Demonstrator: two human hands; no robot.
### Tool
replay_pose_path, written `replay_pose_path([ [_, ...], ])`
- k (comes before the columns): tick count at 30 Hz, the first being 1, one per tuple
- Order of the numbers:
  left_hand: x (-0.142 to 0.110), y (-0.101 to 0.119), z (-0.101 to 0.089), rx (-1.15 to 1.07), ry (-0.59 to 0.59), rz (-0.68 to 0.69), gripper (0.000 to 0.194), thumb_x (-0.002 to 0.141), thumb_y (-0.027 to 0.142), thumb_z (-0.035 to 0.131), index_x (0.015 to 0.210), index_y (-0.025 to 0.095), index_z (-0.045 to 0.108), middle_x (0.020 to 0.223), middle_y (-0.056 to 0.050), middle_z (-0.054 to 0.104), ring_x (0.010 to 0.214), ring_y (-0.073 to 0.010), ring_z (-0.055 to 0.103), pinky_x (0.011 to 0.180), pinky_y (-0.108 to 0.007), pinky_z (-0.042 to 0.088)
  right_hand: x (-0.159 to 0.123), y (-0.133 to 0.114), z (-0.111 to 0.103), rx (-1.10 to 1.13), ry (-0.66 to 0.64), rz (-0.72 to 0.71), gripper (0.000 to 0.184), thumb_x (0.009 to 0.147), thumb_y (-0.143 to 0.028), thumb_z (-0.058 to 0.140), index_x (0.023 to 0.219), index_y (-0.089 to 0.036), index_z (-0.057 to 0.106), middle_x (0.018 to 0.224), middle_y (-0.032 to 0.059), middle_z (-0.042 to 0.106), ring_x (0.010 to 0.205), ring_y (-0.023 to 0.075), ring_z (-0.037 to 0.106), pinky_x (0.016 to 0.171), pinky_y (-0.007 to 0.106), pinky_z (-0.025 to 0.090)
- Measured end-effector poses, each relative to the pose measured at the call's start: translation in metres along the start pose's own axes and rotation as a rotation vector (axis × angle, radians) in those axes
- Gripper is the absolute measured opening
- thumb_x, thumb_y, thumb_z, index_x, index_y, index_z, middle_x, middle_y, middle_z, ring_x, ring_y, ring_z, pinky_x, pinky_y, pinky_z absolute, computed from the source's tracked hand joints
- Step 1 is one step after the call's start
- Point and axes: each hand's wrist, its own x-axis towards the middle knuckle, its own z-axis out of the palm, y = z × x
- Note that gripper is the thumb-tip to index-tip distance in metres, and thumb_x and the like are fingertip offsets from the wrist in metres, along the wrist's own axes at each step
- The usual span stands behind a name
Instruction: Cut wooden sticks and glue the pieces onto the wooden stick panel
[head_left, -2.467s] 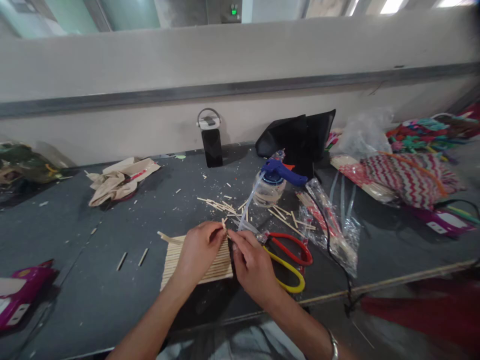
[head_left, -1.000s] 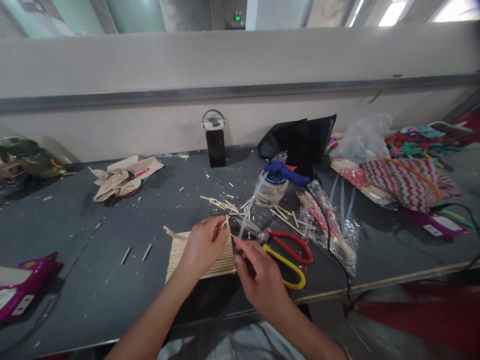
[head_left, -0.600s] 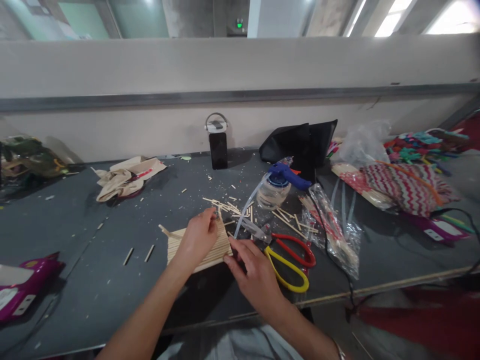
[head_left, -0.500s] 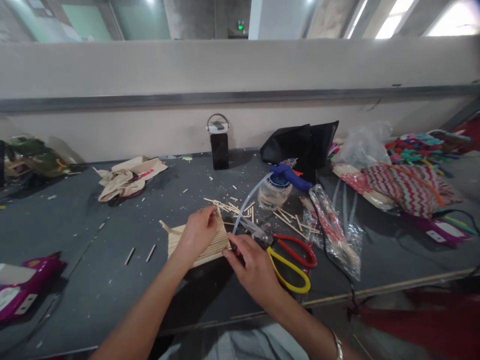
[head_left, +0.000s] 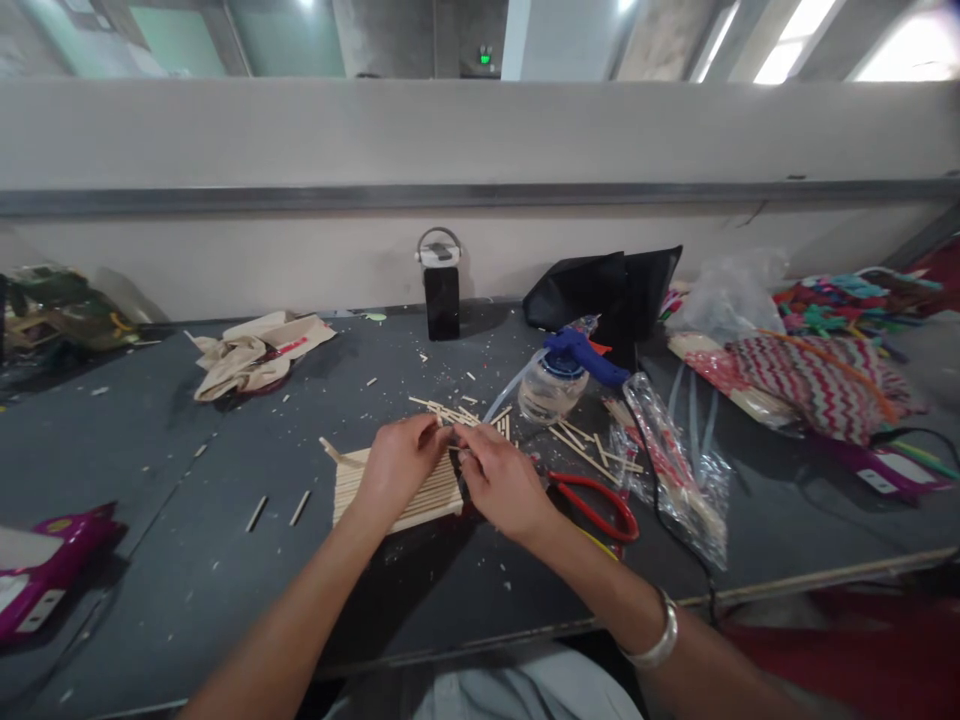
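A flat panel of pale wooden sticks (head_left: 420,505) laid side by side rests on the dark table, with a short stick (head_left: 330,452) slanting up from its far left corner. My left hand (head_left: 401,462) lies over the panel's upper part, thumb and fingers pinched at the far right corner. There my right hand (head_left: 504,482) meets it, fingers closed too. A small pale stick end shows between the fingertips; the rest is covered. Scissors with red and yellow handles (head_left: 600,508) lie beside my right hand, partly hidden under the forearm.
Loose sticks (head_left: 442,408) and scraps lie beyond my hands. A blue glue gun (head_left: 581,352) rests on a clear jar (head_left: 551,392). Plastic-wrapped sticks (head_left: 671,460) and a black cable are rightward. A phone (head_left: 442,302), crumpled cloth (head_left: 259,352) and two short sticks (head_left: 300,507) lie around.
My right hand has moved from the panel's right edge and scissors up and left to the fingertips of my left hand. The scissors are now more covered by my right arm.
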Motion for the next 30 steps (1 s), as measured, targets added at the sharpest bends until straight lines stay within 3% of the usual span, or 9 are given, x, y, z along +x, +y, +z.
replay_pose_path([
  [21, 0.001, -0.002, 0.003, 0.065, -0.04, -0.029, 0.027, 0.087, 0.024, 0.049, 0.066, 0.017, 0.064, 0.06, -0.002, 0.063, 0.055, -0.0142, 0.054, 0.053, -0.023, 0.029, -0.002, 0.004, 0.009, 0.001, 0.018, -0.003, 0.037, 0.087, -0.012, 0.047, 0.122, -0.017, 0.058, 0.102, 0.01, 0.065, 0.096, 0.0226, 0.06, 0.086, 0.036, 0.049],
  [30, 0.001, -0.003, 0.003, 0.086, -0.033, -0.028, 0.025, 0.087, 0.022, 0.051, 0.071, 0.017, 0.069, 0.066, -0.006, 0.069, 0.058, -0.0158, 0.057, 0.054, -0.025, 0.03, 0.004, 0.001, -0.002, 0.04, 0.128, -0.002, 0.03, 0.089, -0.014, 0.045, 0.114, -0.016, 0.063, 0.098, 0.0096, 0.068, 0.092, 0.0216, 0.063, 0.084, 0.035, 0.05],
])
